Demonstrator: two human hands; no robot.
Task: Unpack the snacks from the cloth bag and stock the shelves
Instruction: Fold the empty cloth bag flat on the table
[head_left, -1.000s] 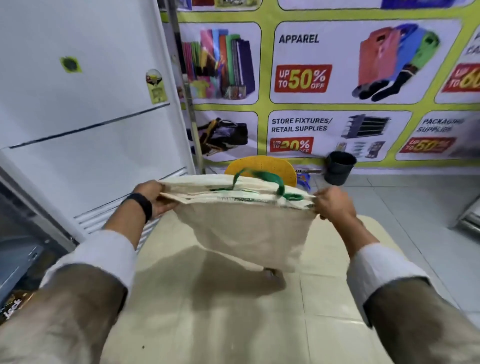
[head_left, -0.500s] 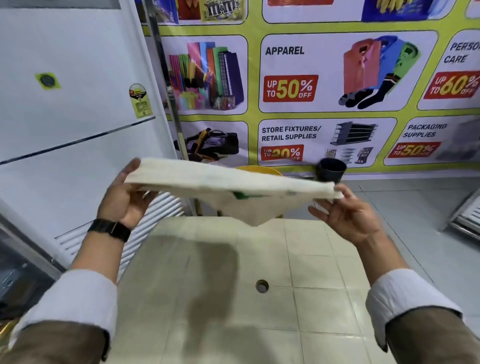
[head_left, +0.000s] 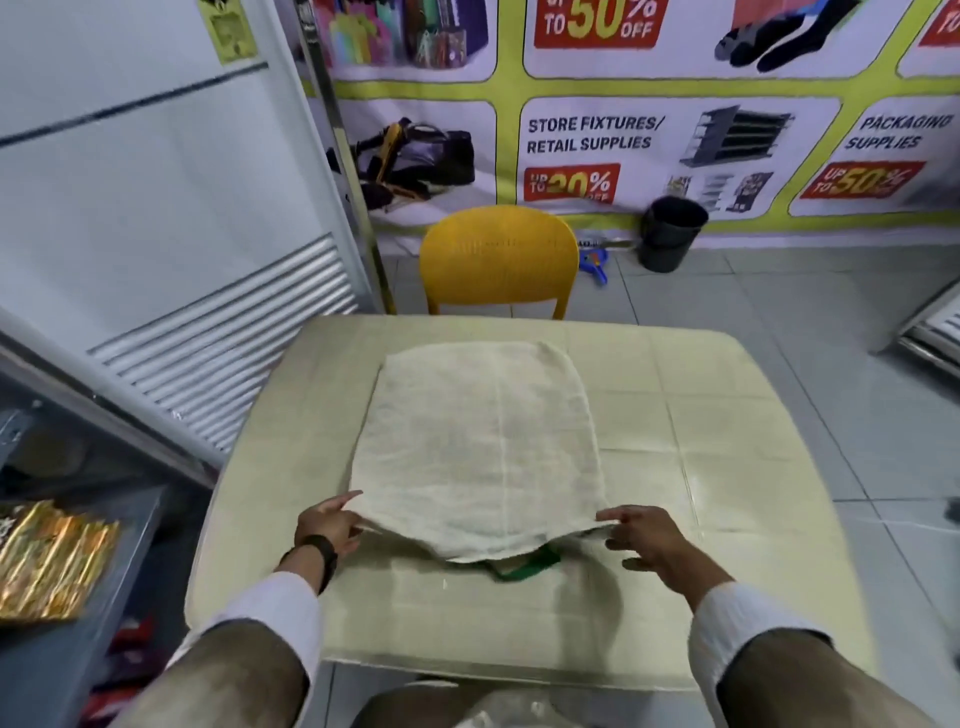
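Note:
The beige cloth bag (head_left: 483, 447) lies flat and empty-looking on the cream table (head_left: 727, 467), its mouth towards me. A green handle (head_left: 524, 567) pokes out from under its near edge. My left hand (head_left: 327, 527) pinches the bag's near left corner, thumb on top and fingers beneath. At the near right corner my right hand (head_left: 647, 538) has its fingers spread and relaxed, with only the fingertips touching the cloth. On the shelf (head_left: 62, 670) at the lower left lie gold snack packets (head_left: 52, 561).
A yellow chair (head_left: 498, 260) stands at the table's far side. Behind it, a black bin (head_left: 670, 239) and a blue object sit on the floor by the banner wall. A tall white louvred unit (head_left: 156, 218) fills the left. Grey tiled floor lies to the right.
The bag was held up in the air by both hands; now it lies spread flat on the table. My view has tilted down, and my right hand has loosened its hold.

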